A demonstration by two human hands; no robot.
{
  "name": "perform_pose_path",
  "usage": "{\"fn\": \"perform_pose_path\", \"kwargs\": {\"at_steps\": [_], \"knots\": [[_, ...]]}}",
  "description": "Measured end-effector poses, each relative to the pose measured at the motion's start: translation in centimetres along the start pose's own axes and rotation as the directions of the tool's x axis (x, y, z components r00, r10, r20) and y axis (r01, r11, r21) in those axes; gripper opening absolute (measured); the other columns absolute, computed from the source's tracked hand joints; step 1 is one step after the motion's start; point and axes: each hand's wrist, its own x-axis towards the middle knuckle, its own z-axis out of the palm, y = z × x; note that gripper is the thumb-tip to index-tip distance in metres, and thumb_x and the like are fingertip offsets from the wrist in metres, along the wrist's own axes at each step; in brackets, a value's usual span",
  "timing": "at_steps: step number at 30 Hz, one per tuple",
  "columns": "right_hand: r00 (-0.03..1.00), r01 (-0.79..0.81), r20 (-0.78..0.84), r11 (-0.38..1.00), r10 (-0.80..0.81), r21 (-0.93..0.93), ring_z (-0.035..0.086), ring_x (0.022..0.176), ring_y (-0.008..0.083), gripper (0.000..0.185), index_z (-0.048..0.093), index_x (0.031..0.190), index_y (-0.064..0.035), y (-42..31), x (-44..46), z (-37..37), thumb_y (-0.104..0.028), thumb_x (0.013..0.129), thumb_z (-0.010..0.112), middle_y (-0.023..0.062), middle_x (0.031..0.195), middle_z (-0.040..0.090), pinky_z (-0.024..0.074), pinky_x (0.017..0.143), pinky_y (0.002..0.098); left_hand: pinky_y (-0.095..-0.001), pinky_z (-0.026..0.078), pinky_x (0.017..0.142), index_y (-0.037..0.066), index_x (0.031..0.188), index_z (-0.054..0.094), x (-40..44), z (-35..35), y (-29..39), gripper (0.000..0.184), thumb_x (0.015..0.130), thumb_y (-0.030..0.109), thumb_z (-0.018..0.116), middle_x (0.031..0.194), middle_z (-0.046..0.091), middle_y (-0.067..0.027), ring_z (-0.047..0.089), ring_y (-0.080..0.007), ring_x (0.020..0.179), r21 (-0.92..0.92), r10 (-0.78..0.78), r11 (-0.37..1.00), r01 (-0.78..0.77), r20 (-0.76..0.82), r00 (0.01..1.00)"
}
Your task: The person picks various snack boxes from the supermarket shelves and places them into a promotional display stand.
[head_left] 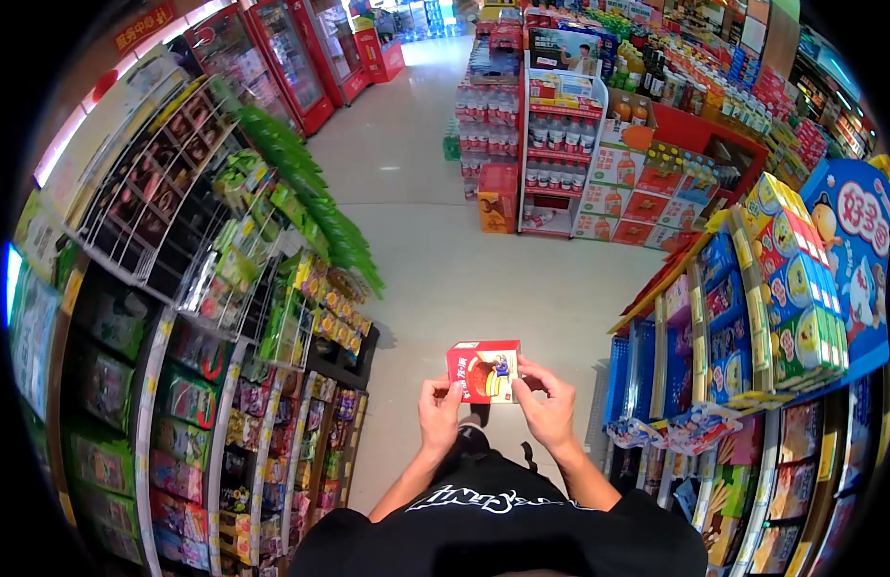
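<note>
A small red and white snack box (484,371) with printed characters and a picture on its face is held up in front of my body. My left hand (439,412) grips its lower left edge. On the other side, my right hand (547,400) is closed round the right edge, thumb at the lower corner and fingers behind. The box faces up toward me, slightly tilted, and its top side shows as a narrow strip. Parts of my fingers are hidden behind it.
On my left stand snack shelves (190,404) and a wire rack (214,250) with hanging packets. To the right is a blue display of boxed goods (801,279). Ahead, a drinks shelf (563,135) stands beside stacked cartons (623,192). Red fridges (291,58) line the far left.
</note>
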Motion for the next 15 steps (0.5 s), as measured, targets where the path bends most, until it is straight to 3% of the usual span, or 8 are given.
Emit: {"fn": "perform_pose_path", "kwargs": {"at_steps": [9, 13, 15], "knots": [[0.994, -0.062, -0.096, 0.991, 0.051, -0.118, 0.071, 0.085, 0.0207, 0.027, 0.072, 0.112, 0.0032, 5.4, 18.7, -2.6, -0.005, 0.087, 0.075, 0.0186, 0.123, 0.073, 0.0574, 0.081, 0.0338, -0.0270, 0.051, 0.079, 0.002, 0.100, 0.056, 20.3, 9.4, -4.6, 0.019, 0.102, 0.017, 0.067, 0.102, 0.069, -0.0072, 0.059, -0.0080, 0.085, 0.043, -0.098, 0.995, 0.090, 0.243, 0.965], [0.987, -0.089, -0.149, 0.974, 0.058, -0.210, 0.069, 0.090, 0.0224, 0.033, 0.070, 0.117, 0.0002, 7.9, 29.5, -5.3, -0.011, 0.087, 0.075, 0.0139, 0.128, 0.072, 0.0561, 0.081, 0.0340, -0.0320, 0.057, 0.092, -0.005, 0.107, 0.055, 31.3, 16.2, -4.3, 0.022, 0.101, 0.012, 0.068, 0.126, 0.064, -0.0212, 0.062, -0.0162, 0.109, 0.176, -0.153, 0.980, 0.097, 0.343, 0.927], [0.985, -0.025, -0.168, 0.949, -0.030, -0.315, 0.069, 0.092, 0.0226, 0.034, 0.070, 0.118, 0.0007, 7.4, 34.5, -6.7, -0.011, 0.087, 0.075, 0.0142, 0.128, 0.072, 0.0558, 0.083, 0.0337, -0.0325, 0.058, 0.091, -0.006, 0.107, 0.054, 36.5, 19.7, -4.4, 0.022, 0.101, 0.011, 0.068, 0.130, 0.063, -0.0225, 0.062, -0.0171, 0.112, 0.103, -0.134, 0.989, 0.101, 0.390, 0.911]]}}
